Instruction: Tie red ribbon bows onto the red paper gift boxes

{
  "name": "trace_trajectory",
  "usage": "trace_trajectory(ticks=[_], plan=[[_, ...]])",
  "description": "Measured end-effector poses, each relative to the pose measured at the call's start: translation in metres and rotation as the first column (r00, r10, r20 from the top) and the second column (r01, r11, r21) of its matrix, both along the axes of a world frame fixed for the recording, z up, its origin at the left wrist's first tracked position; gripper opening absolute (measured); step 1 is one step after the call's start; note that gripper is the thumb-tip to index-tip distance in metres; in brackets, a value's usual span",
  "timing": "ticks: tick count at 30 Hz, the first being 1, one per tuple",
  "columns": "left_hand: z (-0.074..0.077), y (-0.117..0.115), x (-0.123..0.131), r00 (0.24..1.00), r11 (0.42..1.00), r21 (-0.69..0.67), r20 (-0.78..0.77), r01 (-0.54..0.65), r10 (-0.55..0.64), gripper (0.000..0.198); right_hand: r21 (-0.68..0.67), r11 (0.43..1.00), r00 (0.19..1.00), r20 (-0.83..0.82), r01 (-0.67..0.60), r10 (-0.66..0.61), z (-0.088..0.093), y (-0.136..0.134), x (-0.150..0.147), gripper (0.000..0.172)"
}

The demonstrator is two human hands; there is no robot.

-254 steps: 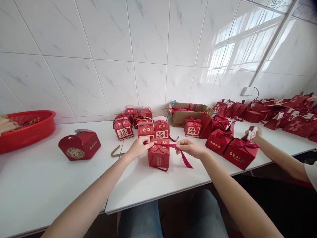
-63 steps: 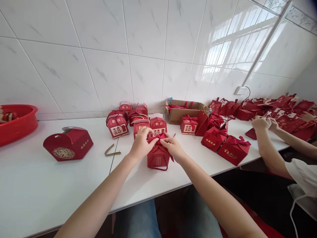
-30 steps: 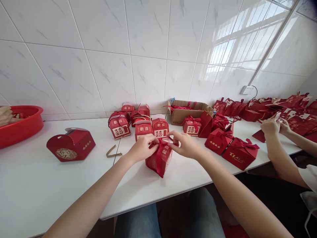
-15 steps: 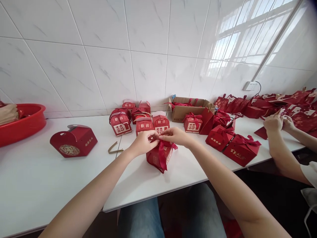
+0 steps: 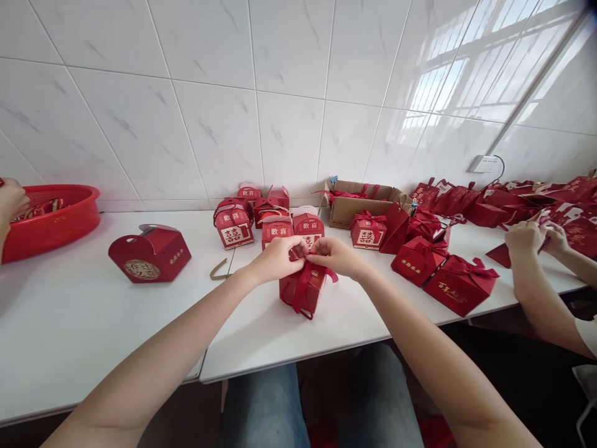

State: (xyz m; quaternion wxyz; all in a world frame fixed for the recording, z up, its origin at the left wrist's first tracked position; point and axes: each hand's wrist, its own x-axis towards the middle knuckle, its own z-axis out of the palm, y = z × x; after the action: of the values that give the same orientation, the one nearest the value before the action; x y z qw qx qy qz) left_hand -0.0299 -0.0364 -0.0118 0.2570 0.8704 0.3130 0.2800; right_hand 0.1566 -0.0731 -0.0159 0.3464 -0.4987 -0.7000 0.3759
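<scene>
A small red gift box [image 5: 291, 292] stands in front of me near the table's front edge. Across its top runs a dark red ribbon [image 5: 304, 286], one tail hanging down the front and another sticking out to the right. My left hand [image 5: 282, 256] pinches the ribbon above the box. Meeting it there, my right hand [image 5: 333, 256] also has its fingertips closed on the ribbon. The fingers partly hide the knot area. Just behind my hands are two red boxes with gold-white characters, one of them a box [image 5: 276, 229] with a cord handle.
To the left stands a red box [image 5: 152, 255] near a bent gold strip [image 5: 217, 269]. A red basket [image 5: 84, 224] is at far left, a person's hand [image 5: 13, 198] over it. Ribboned boxes [image 5: 459, 286] and a cardboard carton [image 5: 347, 211] sit right; a co-worker's hands [image 5: 527, 239] work beyond.
My fingertips stay together on the ribbon, with slight finger shifts. The view has moved a little to the left, and a person's hand now shows over the basket.
</scene>
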Motion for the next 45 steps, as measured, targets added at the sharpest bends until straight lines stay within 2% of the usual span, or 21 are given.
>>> trace_trajectory(ticks=[5, 10, 14, 16, 21, 24, 28, 32, 39, 45], plan=[[-0.004, 0.005, 0.002, 0.990, 0.987, -0.160, 0.140, 0.035, -0.012, 0.018, 0.104, 0.989, 0.989, 0.091, 0.105, -0.114, -0.009, 0.001, -0.007, 0.019], [-0.005, 0.006, 0.007, 0.971, 0.964, -0.260, 0.237, 0.050, 0.014, 0.023, 0.271, 0.938, 0.932, 0.229, 0.216, -0.281, -0.018, -0.001, -0.021, 0.010], [-0.005, 0.007, 0.007, 0.969, 0.952, -0.301, 0.247, 0.049, 0.028, 0.026, 0.304, 0.924, 0.869, 0.363, 0.230, -0.336, -0.020, -0.002, -0.022, 0.014], [-0.006, 0.008, 0.006, 0.971, 0.951, -0.307, 0.237, 0.046, 0.030, 0.027, 0.322, 0.923, 0.864, 0.381, 0.211, -0.330, -0.020, -0.002, -0.019, 0.012], [-0.007, 0.011, 0.005, 0.967, 0.951, -0.307, 0.250, 0.042, 0.038, 0.027, 0.370, 0.917, 0.957, 0.183, 0.146, -0.226, -0.020, -0.001, -0.013, 0.016], [-0.008, 0.013, 0.006, 0.963, 0.948, -0.314, 0.269, 0.061, 0.027, 0.027, 0.346, 0.929, 0.980, 0.098, 0.132, -0.176, -0.020, -0.001, -0.014, 0.018], [-0.008, 0.014, 0.005, 0.965, 0.938, -0.338, 0.262, 0.077, 0.016, 0.028, 0.311, 0.944, 0.989, 0.061, 0.108, -0.133, -0.018, 0.000, -0.013, 0.017], [-0.005, 0.015, 0.003, 0.972, 0.937, -0.345, 0.235, 0.062, 0.022, 0.029, 0.259, 0.963, 0.995, 0.036, 0.078, -0.091, -0.016, 0.003, -0.008, 0.024], [0.000, 0.013, -0.002, 0.986, 0.974, -0.212, 0.162, 0.078, -0.044, 0.025, 0.232, 0.969, 0.996, -0.009, 0.084, -0.084, -0.016, 0.004, -0.005, 0.017], [0.000, 0.011, -0.008, 0.996, 0.983, -0.179, 0.085, 0.033, -0.018, 0.027, 0.135, 0.982, 0.990, -0.061, 0.132, -0.124, -0.015, 0.002, -0.001, 0.021]])
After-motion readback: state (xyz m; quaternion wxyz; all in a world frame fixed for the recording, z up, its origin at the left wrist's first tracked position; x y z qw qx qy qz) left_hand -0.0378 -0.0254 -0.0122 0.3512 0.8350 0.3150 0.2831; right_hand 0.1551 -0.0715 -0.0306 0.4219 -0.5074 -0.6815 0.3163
